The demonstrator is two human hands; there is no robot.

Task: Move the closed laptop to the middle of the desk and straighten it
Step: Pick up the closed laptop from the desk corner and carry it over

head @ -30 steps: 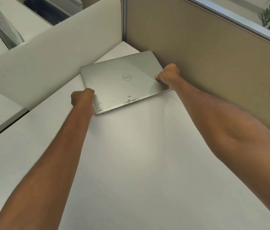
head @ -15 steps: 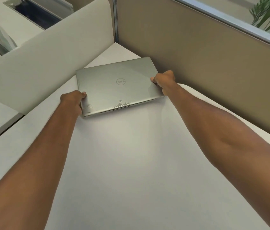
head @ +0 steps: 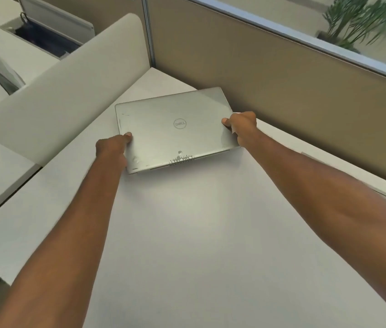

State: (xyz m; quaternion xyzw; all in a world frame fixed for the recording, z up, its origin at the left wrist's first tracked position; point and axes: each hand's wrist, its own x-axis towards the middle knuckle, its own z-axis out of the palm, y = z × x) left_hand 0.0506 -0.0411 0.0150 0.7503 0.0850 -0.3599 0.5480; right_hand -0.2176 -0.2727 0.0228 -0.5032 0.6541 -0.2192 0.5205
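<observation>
**Laptop gripped at both ends near the desk's far corner**

Cubicle walls close in on two sides from where I watch: a tan fabric partition (head: 282, 86) runs along the desk's (head: 199, 233) far right edge, and a rounded white divider (head: 68, 91) stands along its left edge, the two meeting at the far corner. I see the closed silver laptop (head: 175, 131) lying near that corner, its lid logo facing up, its edges skewed against the desk's edges. Its far right corner sits just beside the tan partition. My left hand (head: 112, 147) clamps the laptop's left edge, thumb on the lid, fingers curled under out of sight. My right hand (head: 242, 127) grips the right edge the same way, wedged between laptop and partition. The near half of the desk lies bare. Beyond the partition's glass top I make out a potted plant (head: 362, 22), blurred.
</observation>
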